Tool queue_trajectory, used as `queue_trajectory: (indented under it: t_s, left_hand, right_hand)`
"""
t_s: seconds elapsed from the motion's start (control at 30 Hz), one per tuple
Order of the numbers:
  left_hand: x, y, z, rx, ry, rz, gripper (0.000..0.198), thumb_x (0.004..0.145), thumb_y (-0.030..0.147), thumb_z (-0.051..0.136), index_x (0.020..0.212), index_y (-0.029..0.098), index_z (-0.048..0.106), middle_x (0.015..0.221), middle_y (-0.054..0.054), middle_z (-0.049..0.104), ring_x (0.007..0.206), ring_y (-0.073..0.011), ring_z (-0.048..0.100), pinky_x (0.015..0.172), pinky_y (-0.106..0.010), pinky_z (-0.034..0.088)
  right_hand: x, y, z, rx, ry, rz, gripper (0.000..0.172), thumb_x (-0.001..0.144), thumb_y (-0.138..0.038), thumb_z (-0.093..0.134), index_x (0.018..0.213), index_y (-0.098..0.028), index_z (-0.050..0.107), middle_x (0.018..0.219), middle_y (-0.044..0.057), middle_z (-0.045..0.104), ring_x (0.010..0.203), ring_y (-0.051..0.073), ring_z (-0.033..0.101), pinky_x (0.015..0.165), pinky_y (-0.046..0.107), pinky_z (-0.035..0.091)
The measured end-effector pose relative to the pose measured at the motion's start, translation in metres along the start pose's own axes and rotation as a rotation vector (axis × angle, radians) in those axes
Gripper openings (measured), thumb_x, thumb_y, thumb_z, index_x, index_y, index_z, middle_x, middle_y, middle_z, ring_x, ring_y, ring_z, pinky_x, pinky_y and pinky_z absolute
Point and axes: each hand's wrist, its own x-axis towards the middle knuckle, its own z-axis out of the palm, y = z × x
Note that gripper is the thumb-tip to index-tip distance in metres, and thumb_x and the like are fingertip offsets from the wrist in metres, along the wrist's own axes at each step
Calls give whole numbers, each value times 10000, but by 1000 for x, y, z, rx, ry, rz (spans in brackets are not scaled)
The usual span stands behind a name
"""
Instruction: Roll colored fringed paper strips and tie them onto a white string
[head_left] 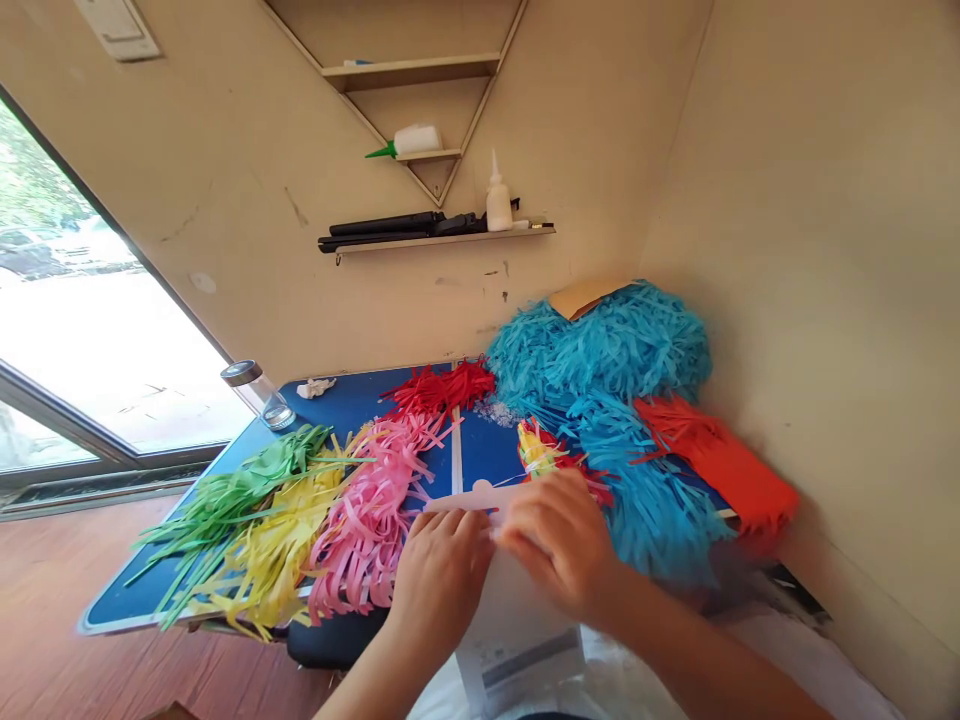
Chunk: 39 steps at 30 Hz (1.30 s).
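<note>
Close in front of me, a translucent plastic packaging bag (pixel 517 620) hangs upright with grey print low on its front. Its white top strip (pixel 457 498) has a rounded tab. My left hand (pixel 444 565) is closed on the bag just under this strip. Beside it my right hand (pixel 562 540) grips the bag's upper right part with bent fingers. The fingertips of both hands nearly meet. Just past my right hand lies a small yellow and red paper-fringe bundle (pixel 536 448), partly hidden by that hand. What the bag contains, I cannot make out.
Green (pixel 247 490), yellow (pixel 292 540) and pink fringe (pixel 371 500) spread across the blue table (pixel 352 400). Red fringe (pixel 442 388), a large blue pile (pixel 622 345) and orange-red fringe (pixel 720 455) lie beyond. A glass jar (pixel 259 393) stands at the left edge; glue bottles (pixel 499 200) sit on wall shelves.
</note>
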Motion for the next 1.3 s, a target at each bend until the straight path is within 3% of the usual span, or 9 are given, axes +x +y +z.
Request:
queue_trajectory:
  t_s: [0.17,0.27,0.4,0.53,0.77,0.93,1.07,1.2,1.3]
  left_hand:
    - [23,-9,-26,-118,-314,-85,244,883,190,499,929,244,732,904,-29,747,842,-206,681,712,-299,455]
    - [34,-13,-38,-210,-400,-142,272,798,162,521,910,263,747,899,0,754,786,-175,673,658,-258,424]
    - [45,-15,-42,-395,-565,-113,350,732,135,487,907,240,771,875,1,753,751,-155,650,638,-231,404]
    - [51,-13,-38,-537,-676,-142,291,668,143,495,811,184,745,739,11,713,654,-137,583,575,-217,384]
    - [51,-6,-37,-603,-716,-139,224,663,171,486,765,174,686,716,12,678,687,-154,594,583,-221,410]
    - [48,-3,-39,-704,-738,-137,254,739,190,466,828,177,704,809,-1,714,759,-163,622,658,-231,450]
    - [47,-1,-39,-630,-705,-158,242,753,186,460,775,179,701,729,2,686,666,-145,581,578,-225,405]
    - [32,-7,-48,-520,-571,-129,310,878,346,475,687,187,660,658,-13,651,627,-147,568,572,-235,409]
    - [7,-12,-62,-556,-441,-163,552,935,594,347,707,211,671,665,-39,671,631,-166,583,627,-265,457]
  right_hand:
    - [-47,-30,45,90,-156,-206,344,1042,-312,330,847,-219,598,645,-29,633,530,132,512,501,296,360]
    - [-56,-20,51,49,-127,-41,271,1033,-266,367,914,-219,606,693,-6,635,594,139,562,561,270,444]
    - [-53,5,33,-7,42,195,178,1003,-183,422,992,-187,600,881,71,655,816,177,626,722,300,527]
    - [-52,12,25,-39,81,265,127,978,-254,505,1005,-191,612,906,72,640,814,189,626,701,308,537]
    - [-52,7,26,-42,18,287,198,980,-266,495,877,-201,651,869,64,647,796,186,631,704,305,522]
    - [-47,3,33,-197,98,183,191,984,-248,484,910,-168,641,798,75,664,715,194,620,617,299,490]
    - [-47,-8,12,49,157,175,225,995,-219,458,876,-189,647,767,47,681,695,157,636,637,269,500]
    - [-73,-6,-38,328,-79,217,158,979,-315,550,989,-243,690,801,10,711,723,136,663,687,248,515]
    - [-95,10,-52,355,-318,479,409,928,-504,590,1267,-280,629,899,29,736,756,162,678,715,270,539]
